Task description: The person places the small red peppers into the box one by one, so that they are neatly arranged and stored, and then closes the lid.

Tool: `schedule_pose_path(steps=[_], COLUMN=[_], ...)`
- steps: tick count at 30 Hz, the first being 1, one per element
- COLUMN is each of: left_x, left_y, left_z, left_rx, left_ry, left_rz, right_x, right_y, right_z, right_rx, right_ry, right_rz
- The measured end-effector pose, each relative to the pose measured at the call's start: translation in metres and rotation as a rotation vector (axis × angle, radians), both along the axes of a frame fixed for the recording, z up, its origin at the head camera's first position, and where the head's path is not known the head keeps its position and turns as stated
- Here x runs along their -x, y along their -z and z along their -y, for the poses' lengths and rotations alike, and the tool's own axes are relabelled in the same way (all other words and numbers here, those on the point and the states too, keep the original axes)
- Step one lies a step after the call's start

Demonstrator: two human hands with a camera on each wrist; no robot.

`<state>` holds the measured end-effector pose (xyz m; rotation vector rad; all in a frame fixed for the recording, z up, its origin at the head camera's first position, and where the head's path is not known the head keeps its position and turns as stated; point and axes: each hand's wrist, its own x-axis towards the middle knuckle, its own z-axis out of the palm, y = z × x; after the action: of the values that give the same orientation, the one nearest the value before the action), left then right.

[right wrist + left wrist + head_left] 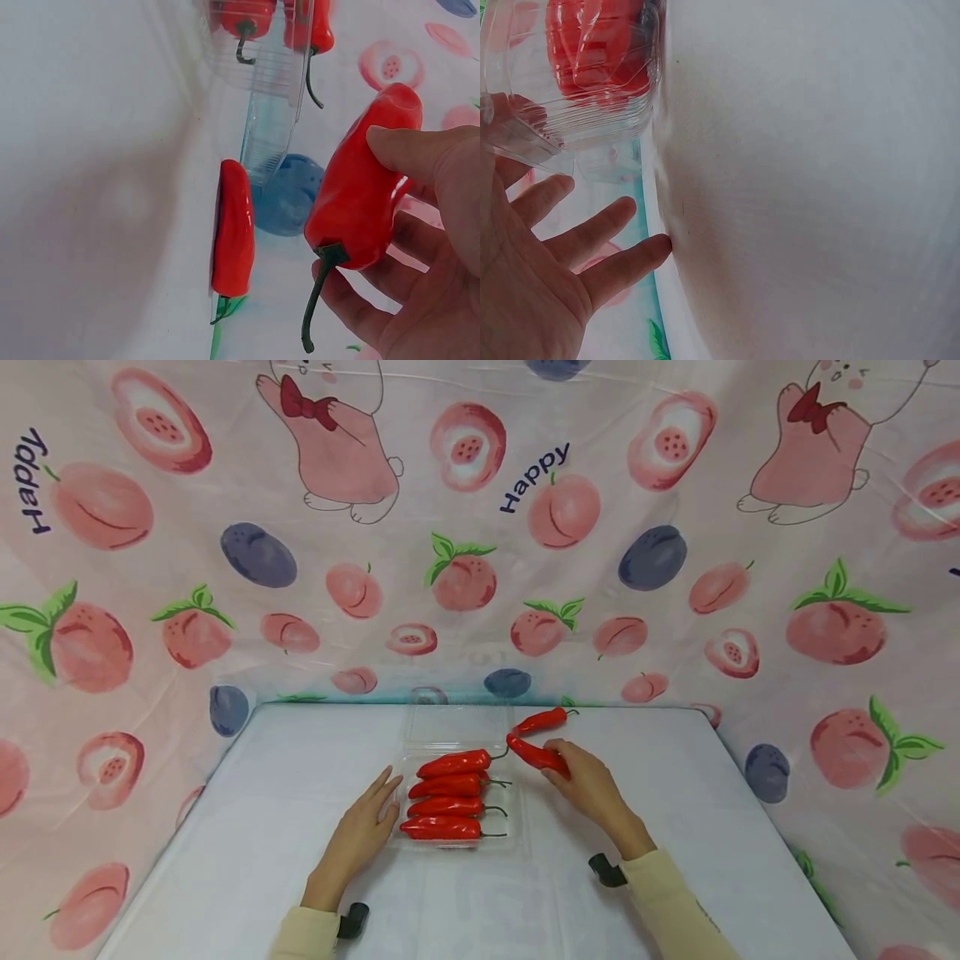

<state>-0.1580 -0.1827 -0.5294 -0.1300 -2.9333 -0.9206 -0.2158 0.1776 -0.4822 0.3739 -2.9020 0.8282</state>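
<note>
My right hand (596, 782) grips a red chili pepper (536, 755) between thumb and fingers, above the table to the right of a clear plastic box (517, 822). In the right wrist view that held pepper (367, 180) has its green stem pointing down. Several red peppers (446, 827) lie side by side in the box, stems to the right. Another loose pepper (543, 721) rests on the table behind the held one. My left hand (360, 831) is at the box's left side, fingers spread; in the left wrist view its fingers (592, 232) are straight, beside the box wall.
The box's transparent lid (457, 725) stands open toward the back of the white table (300, 777). Behind the table hangs a fruit-printed cloth (465, 660). Dark wrist cameras show on both wrists.
</note>
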Motion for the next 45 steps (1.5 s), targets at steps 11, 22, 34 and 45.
schedule_pose_path(steps=[11,22,34,45], left_x=[0.000,0.000,0.001,0.001], left_y=[-0.001,0.001,0.001,0.001], left_z=[0.000,0.001,0.001,0.002], left_rx=[-0.006,-0.005,0.003,0.002], left_ry=[-0.003,-0.003,-0.002,0.000], left_rz=[0.014,0.009,0.013,0.024], right_x=[-0.006,-0.012,-0.018,-0.021], right_y=[0.000,0.000,-0.002,-0.006], right_z=[0.008,0.019,0.033,0.049], right_rx=[0.027,0.033,0.058,0.072], right_ry=[-0.043,-0.080,-0.123,-0.167], right_rz=[-0.023,-0.024,-0.016,-0.035])
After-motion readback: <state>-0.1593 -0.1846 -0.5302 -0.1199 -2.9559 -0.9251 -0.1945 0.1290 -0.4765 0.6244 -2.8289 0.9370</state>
